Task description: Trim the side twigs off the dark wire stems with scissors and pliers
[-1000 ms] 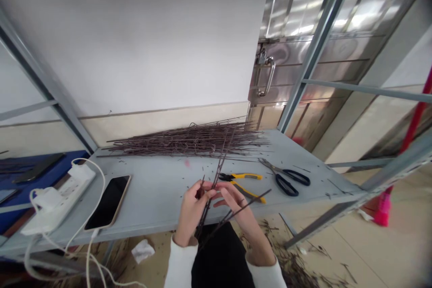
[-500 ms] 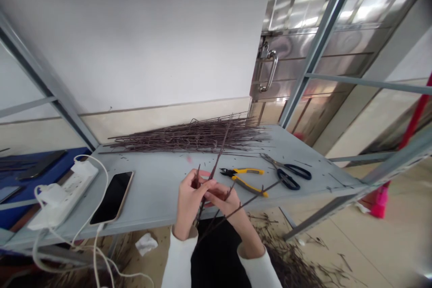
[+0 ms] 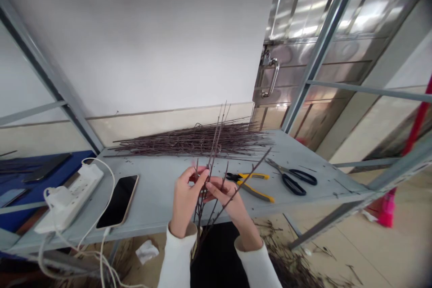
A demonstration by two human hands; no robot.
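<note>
Head view: stem bunch stands steeper, held in both hands

Bunch of dark stems (image 3: 212, 153) rises more upright than in the previous frame. Long axis is near vertical, tips pointing up and away above the counter (image 3: 151, 202), against the stem pile (image 3: 189, 144) behind; one side stem angles up and right. Lower ends hang past the counter edge. Grip: the left hand (image 3: 185, 202) is clenched on the bunch, and the right hand (image 3: 229, 202) grasps it just beside, fingers curled. Yellow-handled pliers (image 3: 251, 185) lie just right of the right hand; black-handled scissors (image 3: 293, 180) lie farther right.
</note>
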